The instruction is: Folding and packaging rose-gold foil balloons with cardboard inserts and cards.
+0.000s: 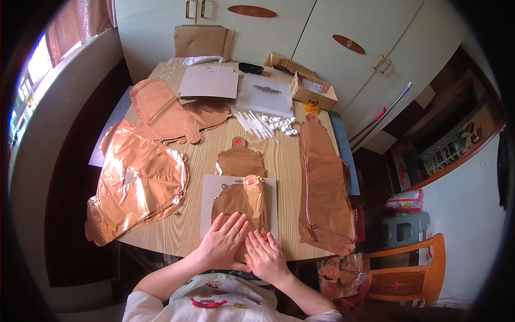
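Note:
My left hand point(228, 240) lies flat on the lower part of a folded copper foil balloon point(228, 199), fingers stretched out. Beside it my right hand point(266, 258) also rests flat, its fingertips on the balloon's lower right edge. A white card sheet point(272, 204) lies under this balloon. The balloon's right side is folded over, with a round tab bearing a red mark at its top. Just beyond the card lies another folded copper foil balloon point(240, 162), its lower part hidden. The hands cover the near end of the balloon in front of me.
On the wooden table point(201, 161), large flat foil balloons point(142, 180) lie left and another point(324, 185) right. Farther back are white sticks point(256, 124), white plastic cups point(282, 124), a flat grey-white box point(208, 83), a clear plastic bag point(263, 94) and a small carton point(315, 92). A wooden chair point(405, 268) stands right.

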The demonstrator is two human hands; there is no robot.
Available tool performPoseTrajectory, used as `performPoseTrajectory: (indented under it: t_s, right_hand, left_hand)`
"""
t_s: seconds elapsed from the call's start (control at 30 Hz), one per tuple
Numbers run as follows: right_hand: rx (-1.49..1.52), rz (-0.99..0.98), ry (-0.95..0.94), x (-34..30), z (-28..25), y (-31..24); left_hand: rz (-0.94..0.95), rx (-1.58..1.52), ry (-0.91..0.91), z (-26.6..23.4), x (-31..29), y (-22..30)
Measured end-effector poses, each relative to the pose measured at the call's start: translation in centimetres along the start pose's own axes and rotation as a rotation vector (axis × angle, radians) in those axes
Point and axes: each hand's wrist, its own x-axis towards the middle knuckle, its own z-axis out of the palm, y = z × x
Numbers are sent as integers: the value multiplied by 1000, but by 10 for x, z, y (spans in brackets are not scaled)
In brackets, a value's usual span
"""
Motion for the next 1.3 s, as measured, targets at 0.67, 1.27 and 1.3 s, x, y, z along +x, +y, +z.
performPoseTrajectory:
  t_s: [0.67, 1.27, 1.3]
  right_hand:
    - [968, 583, 131, 79, 27, 99]
    - [119, 118, 215, 99, 21, 91]
    - [67, 14, 179, 92, 24, 82]
  left_hand:
    - [-8, 57, -49, -8, 1, 5]
    - [20, 30, -16, -5, 0, 2]
    - [19, 60, -49, -6, 1, 2]
